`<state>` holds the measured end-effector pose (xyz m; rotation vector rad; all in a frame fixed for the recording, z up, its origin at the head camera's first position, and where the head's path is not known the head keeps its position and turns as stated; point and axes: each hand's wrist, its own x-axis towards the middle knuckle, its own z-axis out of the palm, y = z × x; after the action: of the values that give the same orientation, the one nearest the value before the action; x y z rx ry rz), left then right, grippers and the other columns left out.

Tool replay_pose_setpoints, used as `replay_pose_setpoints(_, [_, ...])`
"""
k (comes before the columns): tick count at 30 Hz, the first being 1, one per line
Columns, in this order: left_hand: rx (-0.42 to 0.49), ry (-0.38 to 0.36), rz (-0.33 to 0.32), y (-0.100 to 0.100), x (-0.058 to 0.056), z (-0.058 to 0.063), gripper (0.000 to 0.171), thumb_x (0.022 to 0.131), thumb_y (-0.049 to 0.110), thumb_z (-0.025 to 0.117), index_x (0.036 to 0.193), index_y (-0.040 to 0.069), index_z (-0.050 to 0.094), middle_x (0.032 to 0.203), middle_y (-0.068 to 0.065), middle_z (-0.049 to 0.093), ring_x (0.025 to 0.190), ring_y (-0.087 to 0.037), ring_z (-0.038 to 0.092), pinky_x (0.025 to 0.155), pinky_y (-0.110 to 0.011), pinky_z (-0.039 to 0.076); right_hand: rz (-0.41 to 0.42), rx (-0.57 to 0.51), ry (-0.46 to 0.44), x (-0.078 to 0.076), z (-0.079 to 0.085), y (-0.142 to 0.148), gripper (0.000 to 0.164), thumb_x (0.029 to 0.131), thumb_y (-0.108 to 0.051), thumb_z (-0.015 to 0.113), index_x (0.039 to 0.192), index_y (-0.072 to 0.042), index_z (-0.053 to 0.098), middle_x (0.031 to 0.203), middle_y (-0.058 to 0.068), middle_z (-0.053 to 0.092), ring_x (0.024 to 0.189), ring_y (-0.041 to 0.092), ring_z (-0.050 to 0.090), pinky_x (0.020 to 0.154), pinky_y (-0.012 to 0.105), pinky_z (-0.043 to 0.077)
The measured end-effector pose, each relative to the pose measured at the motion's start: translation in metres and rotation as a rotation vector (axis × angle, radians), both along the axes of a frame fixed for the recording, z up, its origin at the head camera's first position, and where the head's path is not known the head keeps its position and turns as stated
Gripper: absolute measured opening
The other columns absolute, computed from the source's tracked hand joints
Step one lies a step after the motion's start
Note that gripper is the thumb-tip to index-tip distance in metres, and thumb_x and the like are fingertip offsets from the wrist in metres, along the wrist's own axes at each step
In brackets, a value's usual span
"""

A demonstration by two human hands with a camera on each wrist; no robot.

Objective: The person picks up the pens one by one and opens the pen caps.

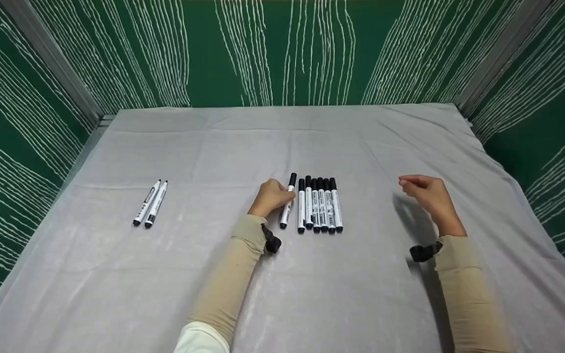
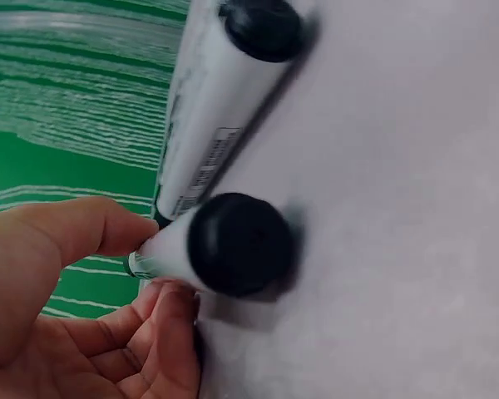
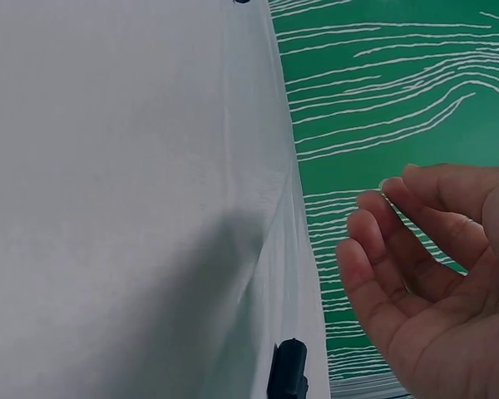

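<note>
My left hand pinches a white marker with black ends between thumb and fingers. This marker slants slightly at the left side of a row of similar markers, with a narrow gap between. In the left wrist view, the thumb lies along the barrel of the held marker, and its round black end faces the camera. Another marker lies beside it. Off to the right, my right hand hovers over the cloth with loosely bent fingers. The right wrist view shows nothing in that hand.
Two more black-and-white markers lie side by side on the left. A wrinkled grey cloth covers the table. Green panels with white wavy lines and grey metal posts border the back and sides.
</note>
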<state>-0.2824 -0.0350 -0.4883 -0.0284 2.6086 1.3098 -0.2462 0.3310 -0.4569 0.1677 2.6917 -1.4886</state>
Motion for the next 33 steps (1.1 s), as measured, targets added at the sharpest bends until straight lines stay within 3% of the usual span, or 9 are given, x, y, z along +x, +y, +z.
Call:
replay_pose_setpoints(3, [0.080,-0.052,0.012,-0.006,-0.001,0.001,0.011,0.079,0.016,0.064,0.077,0.006,0.059,0.070,0.002,0.052,0.060,-0.010,0.049,0.054,-0.020,0.044,0.011,-0.009,0.020,-0.001,0.001,-0.002,0.052,0.095,-0.037,0.058,0.127,0.004,0.058,0.091,-0.020,0.064,0.088,0.003,0.061,0.079,0.019,0.050])
replay_pose_setpoints(7, [0.209,-0.121,0.024,-0.012,-0.003,-0.001,0.021,0.082,0.013,0.063,0.096,-0.003,0.064,0.074,0.001,0.054,0.061,-0.009,0.052,0.056,-0.020,0.048,0.027,-0.014,0.026,-0.001,0.001,-0.005,0.053,0.094,-0.037,0.059,0.126,0.004,0.058,0.094,-0.018,0.064,0.089,0.003,0.061,0.079,0.018,0.050])
replay_pose_setpoints(13, [0.342,-0.135,0.032,-0.017,-0.004,-0.002,0.022,0.087,0.011,0.059,0.102,-0.005,0.061,0.076,0.001,0.053,0.062,-0.008,0.050,0.056,-0.020,0.045,0.073,-0.018,0.020,-0.002,0.004,-0.011,0.051,0.094,-0.037,0.059,0.127,0.002,0.059,0.099,-0.015,0.064,0.090,-0.002,0.060,0.082,0.016,0.048])
replay_pose_setpoints(20, [0.345,0.036,-0.021,-0.023,-0.006,0.006,0.024,0.090,0.010,0.060,0.109,-0.005,0.061,0.090,-0.003,0.059,0.077,-0.010,0.053,0.068,-0.019,0.045,0.147,-0.079,0.040,-0.006,0.007,-0.020,0.048,0.096,-0.029,0.059,0.129,0.005,0.056,0.107,-0.015,0.064,0.095,-0.005,0.059,0.083,0.011,0.045])
replay_pose_setpoints(26, [0.429,0.055,-0.105,-0.028,0.002,0.023,0.025,0.093,0.011,0.060,0.114,-0.003,0.061,0.094,-0.005,0.060,0.077,-0.013,0.057,0.065,-0.023,0.050,0.200,-0.050,0.069,-0.004,0.017,-0.037,0.047,0.094,-0.036,0.061,0.127,-0.003,0.061,0.124,0.004,0.064,0.100,-0.008,0.056,0.086,0.010,0.043])
replay_pose_setpoints(29, [0.379,0.101,-0.158,-0.031,0.006,0.031,0.024,0.093,0.014,0.061,0.112,-0.001,0.064,0.097,-0.009,0.064,0.078,-0.012,0.056,0.065,-0.020,0.047,0.226,-0.001,0.077,-0.004,0.022,-0.048,0.048,0.093,-0.040,0.060,0.127,-0.007,0.062,0.129,0.013,0.062,0.101,-0.007,0.056,0.090,0.017,0.044])
replay_pose_setpoints(33, [0.255,0.188,-0.231,-0.033,0.012,0.043,0.023,0.093,0.017,0.063,0.111,0.003,0.068,0.099,-0.011,0.068,0.082,-0.012,0.057,0.068,-0.020,0.046,0.261,0.039,0.089,-0.003,0.027,-0.064,0.048,0.093,-0.042,0.059,0.128,-0.010,0.062,0.129,0.012,0.062,0.106,0.002,0.057,0.094,0.027,0.044])
